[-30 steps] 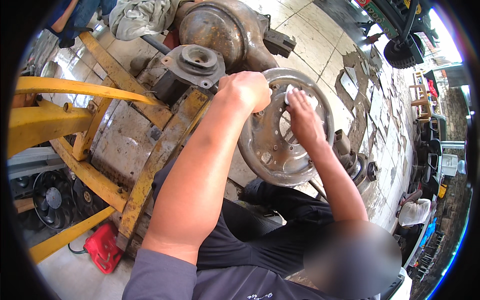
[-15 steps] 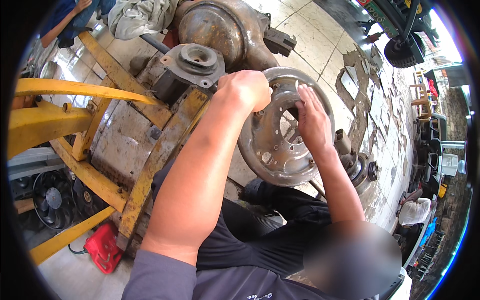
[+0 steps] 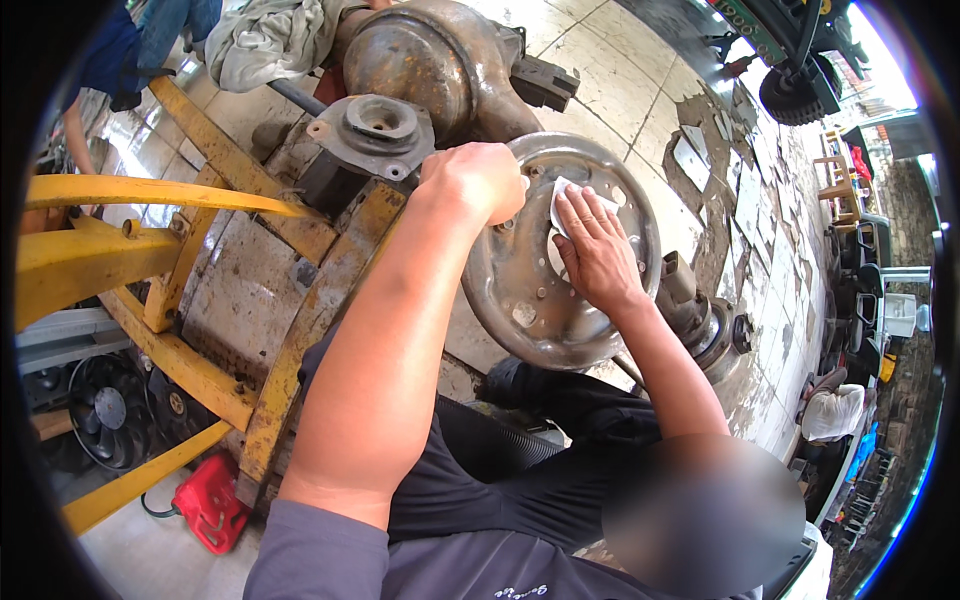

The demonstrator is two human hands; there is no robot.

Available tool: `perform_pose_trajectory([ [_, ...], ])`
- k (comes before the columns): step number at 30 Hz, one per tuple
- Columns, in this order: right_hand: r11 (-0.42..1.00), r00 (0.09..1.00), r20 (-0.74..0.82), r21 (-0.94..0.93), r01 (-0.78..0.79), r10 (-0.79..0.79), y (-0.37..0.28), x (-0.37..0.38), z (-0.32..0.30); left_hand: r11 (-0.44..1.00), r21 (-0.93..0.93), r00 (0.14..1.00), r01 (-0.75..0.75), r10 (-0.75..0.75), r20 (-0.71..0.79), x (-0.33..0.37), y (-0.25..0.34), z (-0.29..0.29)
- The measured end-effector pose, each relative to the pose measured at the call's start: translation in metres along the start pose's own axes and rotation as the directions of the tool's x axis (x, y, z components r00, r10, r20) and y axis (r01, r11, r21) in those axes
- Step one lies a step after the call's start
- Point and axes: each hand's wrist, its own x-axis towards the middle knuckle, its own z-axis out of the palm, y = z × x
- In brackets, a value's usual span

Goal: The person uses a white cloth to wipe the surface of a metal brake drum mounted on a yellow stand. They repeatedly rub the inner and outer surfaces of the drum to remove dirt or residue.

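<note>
A round, brownish metal backing plate [image 3: 500,300] with a raised rim and several holes stands on the end of a heavy axle housing [image 3: 420,75]. My right hand [image 3: 598,250] lies on its face with outstretched fingers, holding a small white sheet [image 3: 568,200] flat against the metal. Part of the plate's central opening is covered by that hand. My left hand [image 3: 472,185] is closed in a fist at the plate's upper left rim. A bit of white shows at its finger edge, but what it grips is hidden.
Left of the plate stands a yellow steel frame [image 3: 190,350] bearing a dark flanged mount [image 3: 378,125]. A grey cloth [image 3: 270,45] lies on the axle. A red jerrycan [image 3: 212,500] and a black fan [image 3: 108,410] are lower left. Broken tiles [image 3: 745,210] lie at right. Another person [image 3: 170,30] is far left.
My right hand has moved left and down onto the plate's face, and the white sheet now lies flat under its fingers. My left hand stays closed near the rim.
</note>
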Motion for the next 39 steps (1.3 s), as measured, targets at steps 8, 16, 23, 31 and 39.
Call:
perform_pose_trajectory([
  [8, 0.997, 1.000, 0.001, 0.075, -0.009, 0.009, 0.005, 0.008, 0.007, 1.000, 0.006, 0.999, -0.018, 0.018, -0.029, 0.007, -0.006, 0.003],
  [16, 0.997, 0.999, -0.021, 0.078, -0.026, 0.027, 0.004, 0.011, 0.010, 1.000, 0.010, 1.000, -0.008, 0.008, -0.009, 0.004, -0.001, 0.002],
  [23, 0.999, 1.000, -0.002, 0.046, -0.026, 0.026, 0.008, 0.022, 0.005, 0.999, 0.040, 0.999, 0.027, -0.026, -0.045, 0.008, -0.003, 0.008],
  [31, 0.992, 0.996, 0.000, 0.094, -0.085, 0.086, 0.011, 0.012, 0.007, 0.999, -0.013, 1.000, -0.030, 0.030, 0.006, 0.006, -0.005, 0.003],
  [39, 0.988, 0.989, 0.060, 0.073, -0.139, 0.135, 0.011, 0.006, 0.007, 1.000, -0.031, 1.000, -0.001, 0.001, 0.006, 0.008, -0.004, 0.003],
])
